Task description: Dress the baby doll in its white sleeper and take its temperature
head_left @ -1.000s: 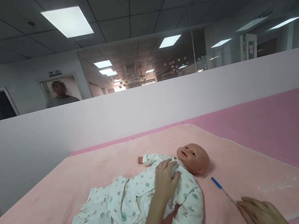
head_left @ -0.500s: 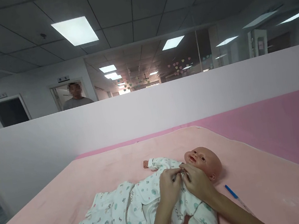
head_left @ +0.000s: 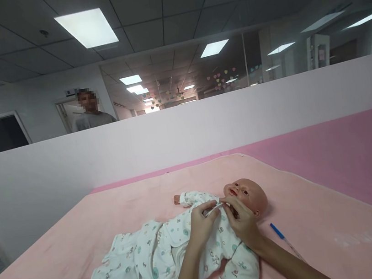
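Right hand (head_left: 241,219), moved from the pen (head_left: 282,235) to the shirt (head_left: 180,232) of the doll (head_left: 251,195) since a second ago.
Left hand (head_left: 203,222) beside it; both pinch shirt cloth at the neckline, exact fingertip hold hard to make out. Doll: face-up on the pink blanket (head_left: 130,209), head toward its right edge. Pen: blue-capped, lying between doll and that edge.
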A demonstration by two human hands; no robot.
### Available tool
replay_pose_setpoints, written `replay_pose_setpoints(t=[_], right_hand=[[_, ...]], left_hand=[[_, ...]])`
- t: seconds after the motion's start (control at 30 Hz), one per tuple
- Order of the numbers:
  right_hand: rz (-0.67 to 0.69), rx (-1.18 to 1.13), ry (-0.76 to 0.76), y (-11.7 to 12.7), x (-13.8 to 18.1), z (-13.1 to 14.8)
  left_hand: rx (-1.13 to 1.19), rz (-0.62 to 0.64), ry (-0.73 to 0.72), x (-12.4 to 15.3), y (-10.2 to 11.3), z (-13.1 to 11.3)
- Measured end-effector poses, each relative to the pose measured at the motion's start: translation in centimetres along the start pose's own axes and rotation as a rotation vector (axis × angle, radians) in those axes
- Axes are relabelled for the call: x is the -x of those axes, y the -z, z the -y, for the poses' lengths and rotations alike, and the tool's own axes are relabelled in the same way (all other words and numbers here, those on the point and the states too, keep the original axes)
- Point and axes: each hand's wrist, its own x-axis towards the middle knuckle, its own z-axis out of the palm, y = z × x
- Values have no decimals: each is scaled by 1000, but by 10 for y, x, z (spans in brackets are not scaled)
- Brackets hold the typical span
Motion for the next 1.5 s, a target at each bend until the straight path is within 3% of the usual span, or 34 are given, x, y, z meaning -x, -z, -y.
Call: replay_pose_setpoints(t=[0.2,0.37,0.77,1.0,1.23,1.5], right_hand=[[121,25,-101,-2,-2,0],[145,26,-142,-3,-2,1],[196,70,-183,-1,-3,5],[210,59,-128,0,-4,7],[184,58,-123,-2,-2,1],[236,43,-169,-1,-4,1]], left_hand=[[-107,101,-138,4,-2,0],[-197,43,-133,4,-2,5],[-39,68,-85,3,-1,-2],[-131,-6,-104,3,-3,2],[-457,-184,-178,6,-8,8],[-555,-174,-148,8,-10,6]])
